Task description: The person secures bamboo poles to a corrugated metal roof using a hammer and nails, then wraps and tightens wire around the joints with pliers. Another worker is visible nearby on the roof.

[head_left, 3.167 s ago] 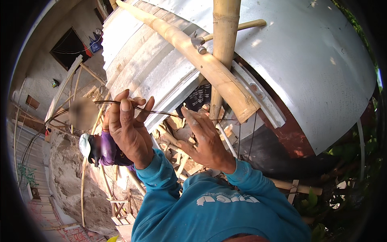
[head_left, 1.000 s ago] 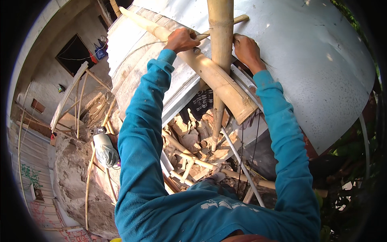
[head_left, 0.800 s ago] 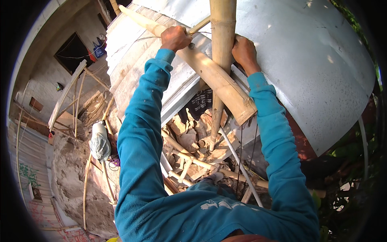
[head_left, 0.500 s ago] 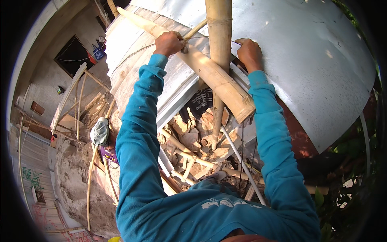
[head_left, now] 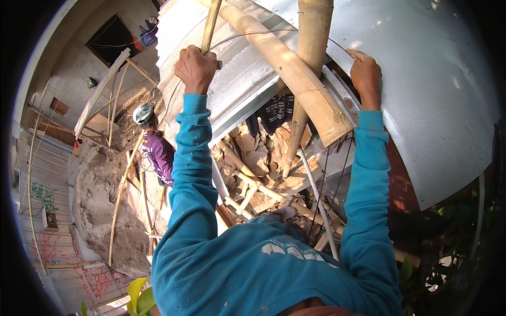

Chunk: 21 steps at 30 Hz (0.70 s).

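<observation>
An outdoor building site lies far below, with corrugated metal sheets (head_left: 448,89) and bamboo scaffolding around a thick slanted bamboo pole (head_left: 287,71). The left hand (head_left: 196,67), left of this pole, is clenched around a thin bamboo stick (head_left: 211,23) that goes up out of view. The right hand (head_left: 365,76), right of the pole, presses its fingers on the metal sheet edge and seems to pinch a thin wire (head_left: 263,32); the grip itself I cannot tell. The wire is grey and curves over the pole between both hands. An upright bamboo post (head_left: 312,47) crosses behind the pole. Below the pole lie broken bricks (head_left: 258,158), and at left a person in a purple shirt (head_left: 158,152) stands beside a sand heap (head_left: 100,210).
</observation>
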Tool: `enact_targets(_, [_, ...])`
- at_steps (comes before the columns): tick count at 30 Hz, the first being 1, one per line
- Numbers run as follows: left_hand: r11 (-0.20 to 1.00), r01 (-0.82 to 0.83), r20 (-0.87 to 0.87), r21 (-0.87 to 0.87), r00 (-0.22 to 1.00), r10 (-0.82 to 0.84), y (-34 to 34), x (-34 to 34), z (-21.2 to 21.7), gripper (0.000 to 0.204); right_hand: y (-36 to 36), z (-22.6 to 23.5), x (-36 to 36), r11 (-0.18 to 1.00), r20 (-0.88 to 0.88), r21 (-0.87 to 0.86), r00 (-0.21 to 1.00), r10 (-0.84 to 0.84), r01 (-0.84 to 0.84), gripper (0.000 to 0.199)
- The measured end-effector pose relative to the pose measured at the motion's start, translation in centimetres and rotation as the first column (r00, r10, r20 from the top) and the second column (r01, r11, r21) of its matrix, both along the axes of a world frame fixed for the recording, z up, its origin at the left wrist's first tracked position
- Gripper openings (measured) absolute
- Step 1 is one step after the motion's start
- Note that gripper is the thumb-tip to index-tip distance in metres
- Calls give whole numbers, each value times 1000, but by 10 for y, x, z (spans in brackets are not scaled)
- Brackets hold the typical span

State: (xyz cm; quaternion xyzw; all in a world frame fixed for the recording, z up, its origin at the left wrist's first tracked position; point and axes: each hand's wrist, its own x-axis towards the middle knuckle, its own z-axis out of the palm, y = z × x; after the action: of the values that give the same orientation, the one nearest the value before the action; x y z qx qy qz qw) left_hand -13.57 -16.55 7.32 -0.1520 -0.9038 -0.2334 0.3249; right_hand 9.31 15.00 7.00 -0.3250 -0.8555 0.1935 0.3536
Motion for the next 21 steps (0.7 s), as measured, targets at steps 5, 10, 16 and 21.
enact_targets(5, [971,-191,290,145,946,143,-47,-10,-83,36,-8,-3,-22,1000,42,4,999,18,-18,35])
enact_targets(10, [947,-254,460,199,877,138,-15,-6,-155,35,9,-11,-22,994,41,11,993,111,-112,35])
enact_targets(16, [962,-192,575,196,817,46,-23,-8,-184,34,1,-9,-25,992,76,85,994,85,-91,37])
enact_targets(21, [971,-171,608,165,793,36,-29,-19,-182,36,2,-8,-27,996,86,41,993,76,-80,37])
